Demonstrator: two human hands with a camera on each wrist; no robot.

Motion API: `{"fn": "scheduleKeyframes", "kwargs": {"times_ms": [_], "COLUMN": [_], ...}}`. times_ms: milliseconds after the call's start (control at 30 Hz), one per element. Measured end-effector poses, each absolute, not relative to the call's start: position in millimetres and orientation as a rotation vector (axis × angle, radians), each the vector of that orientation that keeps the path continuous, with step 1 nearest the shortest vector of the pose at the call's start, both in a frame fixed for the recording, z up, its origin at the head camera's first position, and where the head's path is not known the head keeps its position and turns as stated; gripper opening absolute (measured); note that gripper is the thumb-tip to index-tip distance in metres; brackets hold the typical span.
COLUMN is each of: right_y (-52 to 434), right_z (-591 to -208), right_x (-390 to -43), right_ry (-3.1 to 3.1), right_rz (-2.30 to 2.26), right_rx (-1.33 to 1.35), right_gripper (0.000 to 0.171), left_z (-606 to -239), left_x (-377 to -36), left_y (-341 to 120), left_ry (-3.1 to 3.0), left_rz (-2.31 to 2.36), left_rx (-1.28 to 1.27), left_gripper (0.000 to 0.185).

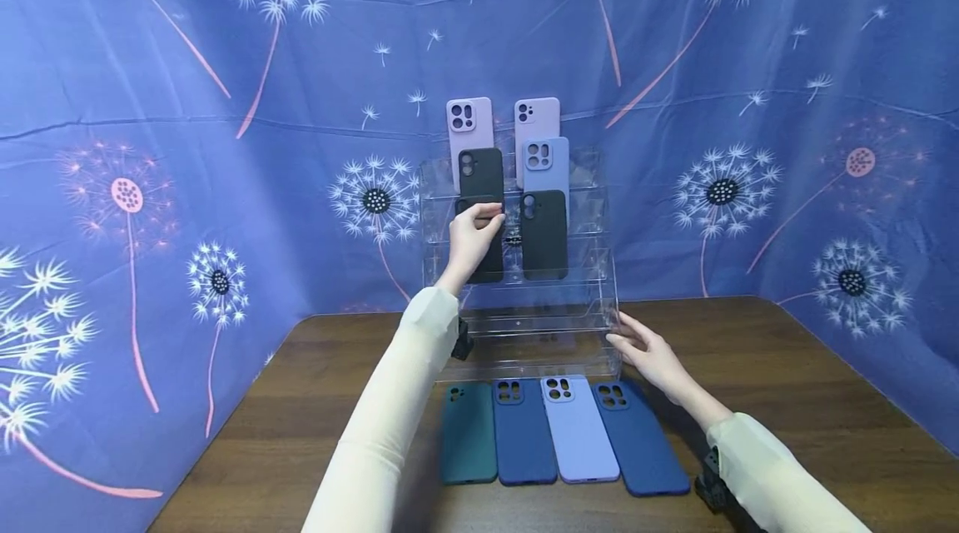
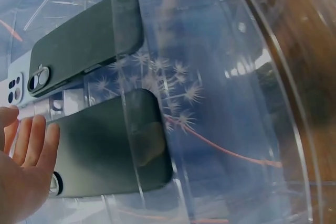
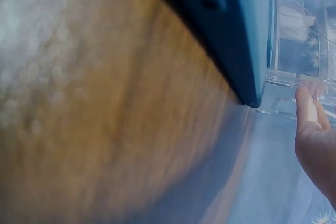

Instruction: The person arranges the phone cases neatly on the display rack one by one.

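Head view: left hand [image 1: 474, 243] pinches the black case [image 1: 481, 240] at the clear stand [image 1: 592, 266], third tier; right hand [image 1: 650, 352], fingers loose, steadies its lower corner; if that hand slips, the stand could shift and the cases above the left hand tip out

Left hand [image 1: 474, 240] raised, fingers curled in a grip; right hand [image 1: 650, 352] low, fingers extended.
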State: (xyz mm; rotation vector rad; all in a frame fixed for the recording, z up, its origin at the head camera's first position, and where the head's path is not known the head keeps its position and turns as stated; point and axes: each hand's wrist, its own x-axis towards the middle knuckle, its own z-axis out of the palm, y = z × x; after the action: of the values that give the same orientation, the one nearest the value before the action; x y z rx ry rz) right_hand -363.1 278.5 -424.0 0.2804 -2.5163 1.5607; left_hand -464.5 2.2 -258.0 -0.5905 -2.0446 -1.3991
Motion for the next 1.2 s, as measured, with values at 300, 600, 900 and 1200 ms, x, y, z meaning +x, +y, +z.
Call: {"fn": "scheduleKeyframes", "kwargs": {"times_ms": [300,600,900,1200], "right_y": [279.4,283.0,280.4,281.7], "right_z": [-424.9,-422.7,-417.7,-416.0], "right_x": [-366.6,-365.6,-364.0,-361.5], "right_ry": [-2.513,-2.551,-2.616,-2.663], "right_rz": [1.601,1.555,1.509,1.474], "right_rx": [0.314,0.305,0.255,0.222], "right_gripper": [0.067,0.068,0.070,0.071], "left_z": [-274.8,-290.0,-314.4,-338.3], "left_x": [-454.2,-439.6,-418.3,-386.0], "left_y": [-17.3,-36.1,-69.4,-91.4], "left_ry": [-2.071,-2.108,-2.162,-2.238], "left_rz": [-1.422,-1.469,-1.635,-1.719], "left_rx": [-0.596,-0.643,-0.649,-0.719], "left_gripper": [0.029,0.032,0.032,0.026]}}
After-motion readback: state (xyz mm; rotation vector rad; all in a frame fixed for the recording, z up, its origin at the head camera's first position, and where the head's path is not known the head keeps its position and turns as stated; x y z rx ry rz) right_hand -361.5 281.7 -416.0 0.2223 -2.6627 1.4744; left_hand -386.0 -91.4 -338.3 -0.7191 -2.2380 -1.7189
